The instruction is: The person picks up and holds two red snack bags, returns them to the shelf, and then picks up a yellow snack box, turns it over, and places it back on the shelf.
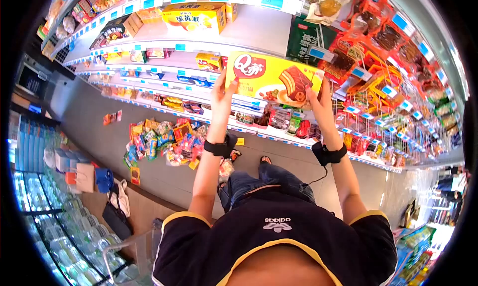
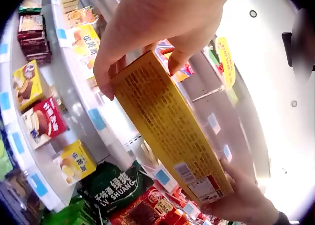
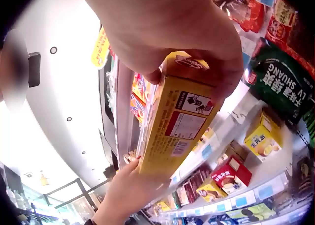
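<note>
A long yellow snack box (image 1: 269,82) with a chocolate cake picture is held up level before the shelves. The left hand (image 1: 222,94) grips its left end and the right hand (image 1: 321,99) its right end, thumbs on the front face. In the left wrist view the left hand (image 2: 162,28) pinches the upper end of the box (image 2: 167,126), whose printed side shows; the right hand (image 2: 246,198) holds the lower end. From the right wrist, the right hand (image 3: 182,38) wraps one end of the box (image 3: 177,126), while the left hand (image 3: 125,193) holds the other.
Shelves (image 1: 249,34) carry a yellow egg-pie box (image 1: 194,19) and other boxes. Hanging red snack packs (image 1: 388,37) and a dark green bag (image 1: 308,39) are at the right. Many packets (image 1: 159,141) lie on the floor. Bags (image 1: 117,211) stand at the lower left.
</note>
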The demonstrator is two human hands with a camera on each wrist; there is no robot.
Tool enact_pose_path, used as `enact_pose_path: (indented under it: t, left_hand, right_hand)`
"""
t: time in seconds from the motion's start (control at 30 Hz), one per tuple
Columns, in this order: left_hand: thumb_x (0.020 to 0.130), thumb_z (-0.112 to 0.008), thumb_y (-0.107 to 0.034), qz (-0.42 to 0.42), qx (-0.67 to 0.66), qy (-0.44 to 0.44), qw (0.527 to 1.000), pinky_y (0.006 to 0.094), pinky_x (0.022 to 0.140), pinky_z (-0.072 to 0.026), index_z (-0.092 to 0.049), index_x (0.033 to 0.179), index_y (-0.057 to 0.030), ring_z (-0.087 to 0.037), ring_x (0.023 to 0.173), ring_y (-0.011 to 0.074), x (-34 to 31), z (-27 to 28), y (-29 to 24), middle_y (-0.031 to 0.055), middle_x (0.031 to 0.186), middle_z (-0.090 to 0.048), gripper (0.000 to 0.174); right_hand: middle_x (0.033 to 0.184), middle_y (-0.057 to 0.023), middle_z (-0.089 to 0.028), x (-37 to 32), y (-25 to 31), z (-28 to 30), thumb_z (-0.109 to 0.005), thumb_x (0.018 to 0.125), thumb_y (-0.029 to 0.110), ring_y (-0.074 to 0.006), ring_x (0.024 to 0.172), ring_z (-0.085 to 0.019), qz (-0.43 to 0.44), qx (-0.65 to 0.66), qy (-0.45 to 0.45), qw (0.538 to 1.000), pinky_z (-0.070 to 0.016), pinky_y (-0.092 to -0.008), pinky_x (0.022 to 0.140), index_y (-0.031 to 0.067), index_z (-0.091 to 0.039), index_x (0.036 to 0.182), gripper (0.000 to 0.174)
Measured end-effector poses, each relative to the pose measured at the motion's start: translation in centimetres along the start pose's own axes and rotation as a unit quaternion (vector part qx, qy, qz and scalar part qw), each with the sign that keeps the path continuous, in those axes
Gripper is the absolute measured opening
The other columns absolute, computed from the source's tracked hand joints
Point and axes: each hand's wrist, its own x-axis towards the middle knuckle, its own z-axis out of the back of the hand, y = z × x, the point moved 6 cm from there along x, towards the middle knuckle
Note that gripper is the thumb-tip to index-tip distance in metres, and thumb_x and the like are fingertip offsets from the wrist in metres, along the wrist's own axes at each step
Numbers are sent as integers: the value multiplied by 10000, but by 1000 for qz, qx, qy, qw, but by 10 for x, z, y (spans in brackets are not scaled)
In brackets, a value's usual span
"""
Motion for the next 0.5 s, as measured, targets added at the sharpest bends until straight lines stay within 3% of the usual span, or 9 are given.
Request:
enact_pose_path:
  t: [0.07,0.17,0.43,0.5]
  left_hand:
    - [866,-563,-47,6,-32,-36,999,245,879,-415,-428,1264,56,-521,1021,129,-12,-9,16,92,1129,-562,433]
    - [855,-567,-33,53,-21,-57,997,254,888,-408,-437,1255,61,-518,1033,141,-25,-5,34,105,1144,-559,431]
    - [837,-581,-30,14,-5,-111,994,277,906,-396,-448,1239,73,-516,1052,165,-16,-12,22,128,1157,-555,436]
    - [832,-586,-29,15,-4,-124,992,280,907,-395,-449,1241,68,-517,1050,165,-14,-10,18,129,1157,-555,442]
  right_hand:
    - [1153,-143,-514,8,-24,13,-614,836,114,-171,1034,-526,17,-57,33,998,-440,-289,864,22,-221,1353,655]
    - [1173,-161,-505,10,-35,17,-632,814,90,-192,1047,-527,-57,-23,95,994,-446,-302,863,32,-212,1361,691]
    - [1217,-187,-476,29,-30,13,-645,797,74,-216,1085,-509,-28,14,102,994,-423,-323,908,61,-142,1404,789]
    - [1218,-187,-477,29,-31,10,-652,796,80,-205,1084,-502,-67,40,113,990,-420,-324,902,57,-137,1404,798]
